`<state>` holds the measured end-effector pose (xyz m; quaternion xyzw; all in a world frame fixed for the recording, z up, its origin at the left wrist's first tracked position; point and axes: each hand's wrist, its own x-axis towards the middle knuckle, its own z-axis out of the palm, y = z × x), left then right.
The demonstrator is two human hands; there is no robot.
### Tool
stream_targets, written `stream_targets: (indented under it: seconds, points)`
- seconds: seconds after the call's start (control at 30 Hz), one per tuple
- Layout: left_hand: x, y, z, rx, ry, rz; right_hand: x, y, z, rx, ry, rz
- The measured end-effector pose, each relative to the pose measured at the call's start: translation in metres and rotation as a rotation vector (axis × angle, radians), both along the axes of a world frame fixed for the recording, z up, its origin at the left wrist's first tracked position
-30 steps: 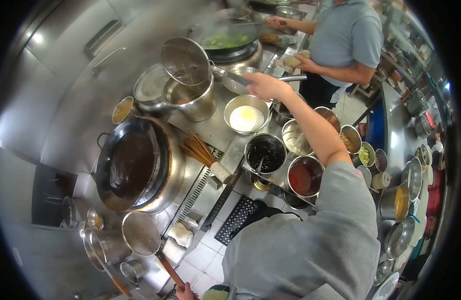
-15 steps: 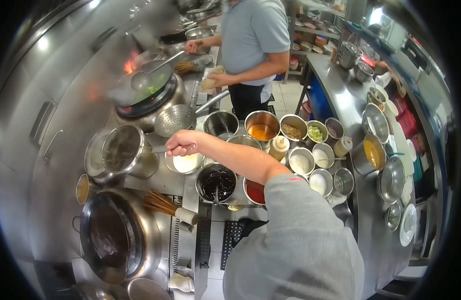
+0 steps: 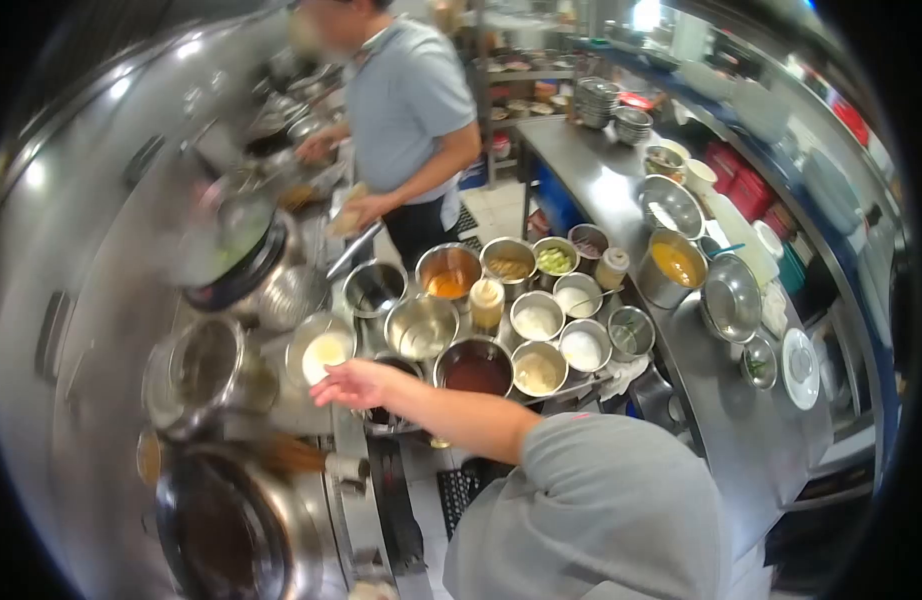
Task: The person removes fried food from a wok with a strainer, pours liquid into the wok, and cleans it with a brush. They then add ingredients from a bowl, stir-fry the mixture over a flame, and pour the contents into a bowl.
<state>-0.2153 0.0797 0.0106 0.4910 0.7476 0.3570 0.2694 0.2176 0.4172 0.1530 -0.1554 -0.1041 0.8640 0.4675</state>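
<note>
My right hand (image 3: 351, 385) reaches leftward, palm down, with its fingers loosely stretched out and nothing in them. It hovers by the near edge of a steel bowl (image 3: 299, 352) of pale white liquid; contact cannot be made out. Under my wrist a pot (image 3: 393, 430) is mostly hidden. To the hand's right stands a pan of dark red sauce (image 3: 473, 368), with a bare steel pot (image 3: 421, 327) above it. Left of the hand sits a large pot (image 3: 256, 385) at the stove, blurred. My left hand is out of view.
A co-worker (image 3: 411, 105) stands at a steaming wok (image 3: 241, 285) beyond. A large wok (image 3: 276, 520) and a bamboo brush (image 3: 299, 457) are at lower left. Several seasoning pots and a squeeze bottle (image 3: 486, 308) fill the middle. A steel counter (image 3: 606, 200) with bowls runs along the right.
My right hand has let go of the long handle over the large pot and opened, moving toward me. The view has turned right. The co-worker's ladle no longer shows clearly.
</note>
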Motion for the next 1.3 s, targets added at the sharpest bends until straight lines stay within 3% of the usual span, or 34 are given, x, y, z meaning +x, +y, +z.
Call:
stream_targets:
  seconds: [0.07, 0.1, 0.2, 0.23, 0.27, 0.3, 0.33, 0.43, 0.5, 0.57, 0.63, 0.67, 0.7, 0.77, 0.83, 0.9, 1.03, 1.1, 1.17, 1.23, 1.3]
  points:
    - [-0.007, 0.013, -0.003, 0.006, -0.074, 0.03, -0.007, -0.048, 0.014, 0.007, -0.249, 0.149]
    - [-0.001, 0.017, -0.007, -0.038, -0.046, 0.101, -0.012, -0.06, 0.004, 0.191, -0.145, 0.23]
    - [0.06, 0.039, 0.074, -0.188, 0.004, 0.365, -0.07, -0.104, 0.045, 0.372, -0.437, 0.315]
    - [0.046, 0.04, 0.043, -0.274, 0.032, 0.41, -0.098, -0.115, 0.051, 0.464, -0.372, 0.423]
    - [0.042, 0.04, 0.052, -0.291, 0.01, 0.349, -0.129, -0.127, 0.064, 0.528, -0.448, 0.512]
    - [0.033, 0.039, 0.056, -0.532, 0.073, 0.324, -0.163, -0.142, 0.078, 0.602, -0.512, 0.581]
    - [0.021, 0.023, 0.049, -0.37, -0.042, 0.203, -0.199, -0.156, 0.09, 0.675, -0.529, 0.702]
    - [0.029, -0.043, 0.105, 0.007, -0.989, 0.214, -0.295, -0.193, 0.11, 0.889, -0.482, 0.849]
    - [0.031, -0.101, 0.111, 0.106, -1.566, 0.334, -0.366, -0.226, 0.116, 0.884, -0.438, 0.938]
    - [0.043, -0.144, 0.131, 0.603, -1.906, 0.25, -0.439, -0.269, 0.1, 0.879, -0.459, 1.04]
    - [0.057, -0.185, 0.126, 0.987, -1.919, 0.295, -0.511, -0.322, 0.046, 0.757, -0.335, 1.055]
    - [0.062, -0.206, 0.108, 1.199, -2.028, 0.124, -0.543, -0.357, 0.033, 0.842, -0.538, 0.987]
    - [0.066, -0.218, 0.11, 1.3, -2.131, 0.031, -0.559, -0.384, 0.038, 0.813, -0.528, 1.0]
    - [0.068, -0.238, 0.111, 1.47, -2.186, -0.172, -0.596, -0.421, 0.036, 0.479, -0.388, 1.051]
    - [0.063, -0.24, 0.12, 1.516, -2.136, -0.221, -0.586, -0.437, 0.078, 0.235, -0.398, 0.84]
    - [0.057, -0.24, 0.123, 1.568, -2.101, -0.211, -0.591, -0.429, 0.089, 0.5, -0.46, 0.68]
    - [0.032, -0.224, 0.119, 1.614, -2.019, 0.059, -0.563, -0.368, 0.111, 0.359, -0.021, 0.839]
    - [0.033, -0.197, 0.162, 1.563, -1.969, 0.214, -0.486, -0.336, 0.128, 0.339, 0.132, 0.837]
    - [0.03, -0.176, 0.18, 1.448, -2.122, 0.069, -0.42, -0.285, 0.116, 0.336, 0.265, 0.962]
    - [0.015, -0.158, 0.163, 1.469, -2.039, 0.312, -0.362, -0.235, 0.136, 0.587, -0.179, 0.81]
    - [0.0, -0.143, 0.139, 1.137, -2.345, -0.467, -0.339, -0.177, 0.122, 0.863, -0.379, 0.604]
